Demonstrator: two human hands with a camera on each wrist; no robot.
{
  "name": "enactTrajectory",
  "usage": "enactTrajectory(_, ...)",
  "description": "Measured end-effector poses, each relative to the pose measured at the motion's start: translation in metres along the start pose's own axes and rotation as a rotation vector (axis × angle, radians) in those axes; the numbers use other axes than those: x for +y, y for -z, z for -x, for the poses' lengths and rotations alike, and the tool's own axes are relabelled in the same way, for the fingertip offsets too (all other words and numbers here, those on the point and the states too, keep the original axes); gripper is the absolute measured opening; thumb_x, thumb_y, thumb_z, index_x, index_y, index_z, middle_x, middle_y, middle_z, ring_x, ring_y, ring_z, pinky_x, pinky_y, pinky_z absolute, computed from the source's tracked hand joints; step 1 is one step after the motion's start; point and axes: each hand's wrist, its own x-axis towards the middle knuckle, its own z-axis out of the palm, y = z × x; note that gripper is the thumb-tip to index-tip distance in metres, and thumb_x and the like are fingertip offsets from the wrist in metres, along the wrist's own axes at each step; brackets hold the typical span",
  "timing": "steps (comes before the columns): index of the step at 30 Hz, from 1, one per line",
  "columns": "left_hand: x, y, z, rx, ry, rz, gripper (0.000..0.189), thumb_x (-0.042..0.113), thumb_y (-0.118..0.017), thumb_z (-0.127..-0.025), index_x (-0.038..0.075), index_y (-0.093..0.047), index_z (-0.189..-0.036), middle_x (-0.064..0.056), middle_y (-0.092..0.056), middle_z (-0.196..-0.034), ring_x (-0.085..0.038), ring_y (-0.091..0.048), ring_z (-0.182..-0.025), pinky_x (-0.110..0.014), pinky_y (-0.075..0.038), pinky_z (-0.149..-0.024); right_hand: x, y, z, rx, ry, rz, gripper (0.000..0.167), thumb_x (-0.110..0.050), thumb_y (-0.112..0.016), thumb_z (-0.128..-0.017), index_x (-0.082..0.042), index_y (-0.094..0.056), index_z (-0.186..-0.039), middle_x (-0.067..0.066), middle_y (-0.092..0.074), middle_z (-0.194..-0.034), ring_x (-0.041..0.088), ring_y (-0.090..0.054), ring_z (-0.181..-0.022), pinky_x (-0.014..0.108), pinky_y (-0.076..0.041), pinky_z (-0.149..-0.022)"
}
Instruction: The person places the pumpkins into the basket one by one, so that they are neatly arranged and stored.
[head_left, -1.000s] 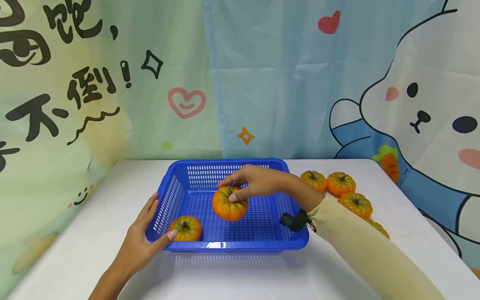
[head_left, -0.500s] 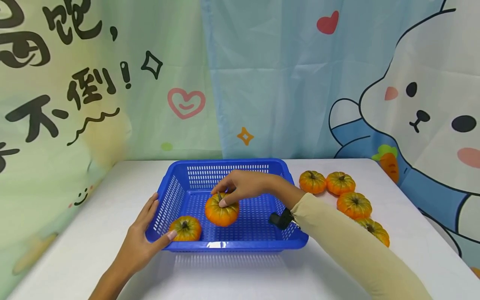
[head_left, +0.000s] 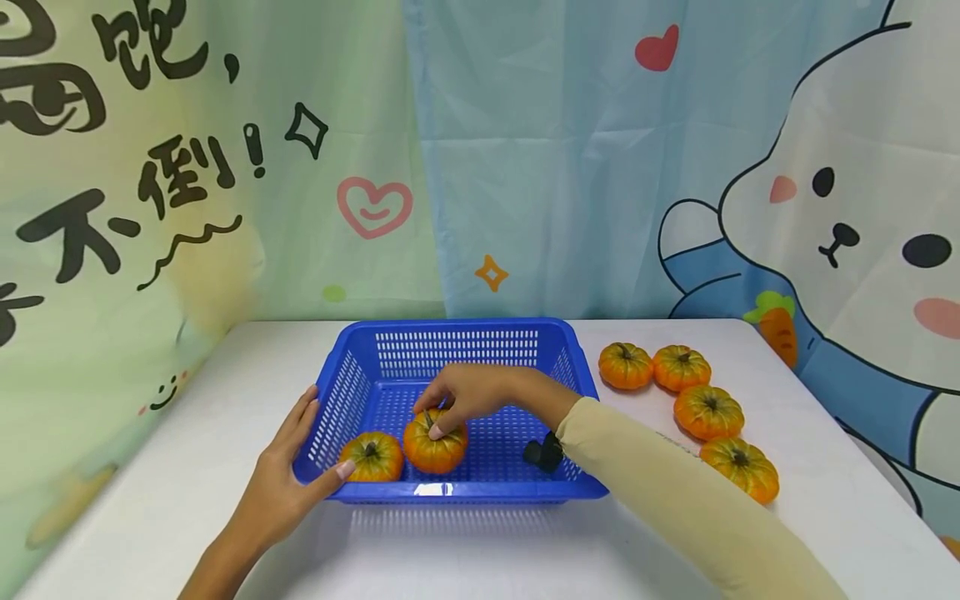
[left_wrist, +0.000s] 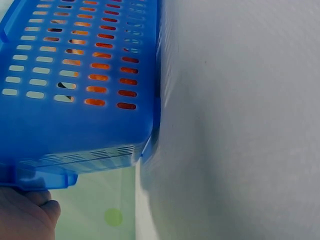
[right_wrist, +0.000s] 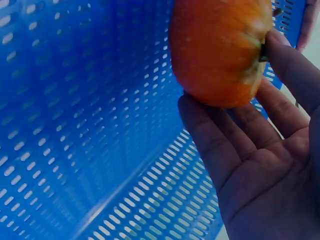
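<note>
My right hand (head_left: 468,393) pinches a small orange pumpkin (head_left: 433,450) by its top, low inside the blue plastic basket (head_left: 495,492). In the right wrist view, the thumb lies near the stem of this pumpkin (right_wrist: 220,55) and the fingers reach around its far side. A second small pumpkin (head_left: 372,460) sits in the basket's front left corner, just left of the held one. My left hand (head_left: 281,475) grips the basket's left front corner, thumb over the rim and fingers along the outer left side. Orange shows through the slotted wall (left_wrist: 75,125) in the left wrist view.
Right of the basket, several more small pumpkins (head_left: 708,411) stand in a curved row on the white table (head_left: 465,550). A printed curtain (head_left: 525,167) hangs behind the table. A dark wrist camera (head_left: 543,452) on the right wrist hangs inside the basket.
My right hand has carried its pumpkin left, down and toward the front, close beside the one in the corner. The left hand has stayed at the basket's corner.
</note>
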Motion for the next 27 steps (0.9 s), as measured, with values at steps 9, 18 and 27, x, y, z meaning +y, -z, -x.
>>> enactTrajectory(9, 0.002, 0.001, 0.0, -0.01, 0.014, -0.011, 0.089, 0.035, -0.073, -0.084, -0.003, -0.028, -0.151, -0.008, -0.019, -0.16, -0.043, -0.024, -0.141, -0.065, -0.029, -0.103, 0.003, -0.006, -0.005, -0.038, -0.024, -0.022, 0.039, -0.019, -0.072, -0.089, -0.007, -0.065, -0.126, 0.001, -0.067, -0.118, 0.016, -0.061, -0.11, 0.022, -0.048, -0.09)
enactTrajectory(18, 0.001, 0.0, 0.001, -0.01, 0.011, -0.001, 0.089, 0.034, -0.073, -0.083, -0.003, -0.028, -0.15, -0.008, -0.019, -0.16, -0.043, -0.023, -0.141, -0.065, -0.028, -0.103, 0.0, -0.011, -0.004, -0.062, -0.023, 0.013, 0.037, -0.02, -0.072, -0.089, -0.01, -0.066, -0.124, -0.004, -0.067, -0.115, 0.008, -0.06, -0.107, 0.02, -0.047, -0.09)
enactTrajectory(27, 0.002, 0.0, 0.001, -0.013, 0.024, -0.02, 0.089, 0.036, -0.073, -0.084, -0.002, -0.027, -0.151, -0.007, -0.018, -0.161, -0.044, -0.024, -0.14, -0.065, -0.029, -0.103, -0.004, -0.013, -0.004, -0.105, -0.051, -0.005, 0.042, -0.012, -0.072, -0.088, -0.005, -0.063, -0.129, 0.001, -0.065, -0.122, 0.012, -0.06, -0.11, 0.019, -0.047, -0.089)
